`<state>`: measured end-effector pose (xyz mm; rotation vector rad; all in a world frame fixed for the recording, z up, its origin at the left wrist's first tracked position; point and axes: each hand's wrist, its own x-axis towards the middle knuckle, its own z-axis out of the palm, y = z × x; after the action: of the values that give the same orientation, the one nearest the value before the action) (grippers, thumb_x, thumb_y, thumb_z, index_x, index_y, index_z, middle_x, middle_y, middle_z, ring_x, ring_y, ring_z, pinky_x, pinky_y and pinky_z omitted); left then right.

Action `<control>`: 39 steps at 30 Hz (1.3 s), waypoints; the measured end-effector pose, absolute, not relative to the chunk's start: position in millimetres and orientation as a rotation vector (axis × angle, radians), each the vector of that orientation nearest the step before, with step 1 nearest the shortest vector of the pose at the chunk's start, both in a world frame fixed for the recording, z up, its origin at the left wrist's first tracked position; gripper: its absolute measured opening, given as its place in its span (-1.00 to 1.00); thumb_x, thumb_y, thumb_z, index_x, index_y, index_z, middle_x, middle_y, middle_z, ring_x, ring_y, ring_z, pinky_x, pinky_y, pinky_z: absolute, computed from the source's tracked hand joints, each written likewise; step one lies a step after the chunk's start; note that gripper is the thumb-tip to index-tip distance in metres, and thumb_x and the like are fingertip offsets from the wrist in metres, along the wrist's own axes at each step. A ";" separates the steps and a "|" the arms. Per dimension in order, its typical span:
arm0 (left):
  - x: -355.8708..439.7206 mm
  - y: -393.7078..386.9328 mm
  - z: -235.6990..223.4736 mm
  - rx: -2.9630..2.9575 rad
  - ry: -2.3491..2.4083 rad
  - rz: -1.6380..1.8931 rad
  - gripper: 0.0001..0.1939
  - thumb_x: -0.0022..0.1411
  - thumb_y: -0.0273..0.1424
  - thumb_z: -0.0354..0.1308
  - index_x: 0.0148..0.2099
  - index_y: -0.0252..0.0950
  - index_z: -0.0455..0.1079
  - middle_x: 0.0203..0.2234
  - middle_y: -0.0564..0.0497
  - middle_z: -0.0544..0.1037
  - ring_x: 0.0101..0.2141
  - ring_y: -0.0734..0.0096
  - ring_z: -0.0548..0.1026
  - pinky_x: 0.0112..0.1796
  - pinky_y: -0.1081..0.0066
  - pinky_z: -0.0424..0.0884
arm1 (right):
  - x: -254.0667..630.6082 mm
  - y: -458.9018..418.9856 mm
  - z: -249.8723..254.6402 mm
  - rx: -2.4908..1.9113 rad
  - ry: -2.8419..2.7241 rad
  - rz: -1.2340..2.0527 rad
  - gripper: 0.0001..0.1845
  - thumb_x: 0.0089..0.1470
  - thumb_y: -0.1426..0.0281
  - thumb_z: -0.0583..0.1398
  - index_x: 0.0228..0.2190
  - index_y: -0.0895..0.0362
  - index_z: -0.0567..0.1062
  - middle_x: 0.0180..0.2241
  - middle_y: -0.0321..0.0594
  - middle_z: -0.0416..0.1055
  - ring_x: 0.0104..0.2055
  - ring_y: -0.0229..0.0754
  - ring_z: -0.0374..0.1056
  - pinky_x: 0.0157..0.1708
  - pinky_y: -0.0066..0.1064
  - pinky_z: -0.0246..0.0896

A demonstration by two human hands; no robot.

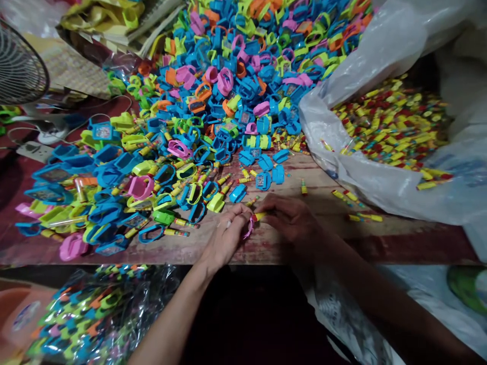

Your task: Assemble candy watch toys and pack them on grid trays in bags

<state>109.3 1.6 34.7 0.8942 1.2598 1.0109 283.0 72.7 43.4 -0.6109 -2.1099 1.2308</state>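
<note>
My left hand (227,234) is closed on a small pink plastic toy piece (249,228) near the front edge of the wooden table (327,238). My right hand (289,217) pinches a thin yellow tube (260,216) whose end meets the pink piece. Both hands touch each other just in front of a huge heap of blue, pink, green and orange plastic toy pieces (213,106).
A clear plastic bag (380,182) full of yellow and red tubes lies at the right. A few loose tubes (357,217) lie on the table. Another bag of coloured pieces (95,314) sits below the table at left. A fan (21,63) stands at far left.
</note>
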 end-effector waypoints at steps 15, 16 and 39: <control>117.7 7.6 35.7 0.987 1.254 0.901 -0.77 0.29 -0.26 -0.02 -0.36 -0.28 0.28 -0.55 0.13 0.27 -0.51 0.50 0.16 -0.45 0.46 0.07 | 298.9 73.4 40.5 -0.747 -2.010 1.422 -0.92 0.16 0.43 0.20 -0.38 0.13 0.50 -0.39 -0.32 0.50 -0.33 -0.28 0.39 -0.28 -0.48 0.26; 117.6 7.8 35.2 0.977 1.231 0.898 -0.78 0.28 -0.28 -0.02 -0.36 -0.28 0.28 -0.55 0.13 0.27 -0.52 0.50 0.16 -0.45 0.46 0.07 | 300.1 72.7 39.9 -0.752 -2.001 1.414 -0.91 0.16 0.43 0.20 -0.39 0.13 0.50 -0.40 -0.31 0.49 -0.34 -0.29 0.38 -0.29 -0.48 0.25; 125.6 5.7 26.2 1.072 1.246 0.845 -0.79 0.23 -0.37 -0.07 -0.41 -0.28 0.31 -0.53 0.10 0.33 -0.48 0.47 0.21 -0.43 0.46 0.12 | 309.5 65.5 33.2 -0.754 -2.160 1.147 -0.86 0.19 0.44 0.14 -0.42 0.14 0.44 -0.45 -0.29 0.42 -0.38 -0.26 0.33 -0.34 -0.43 0.19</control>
<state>125.6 5.7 26.2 1.0723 1.2462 0.8449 309.5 65.5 33.2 -0.7540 -2.1597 1.1469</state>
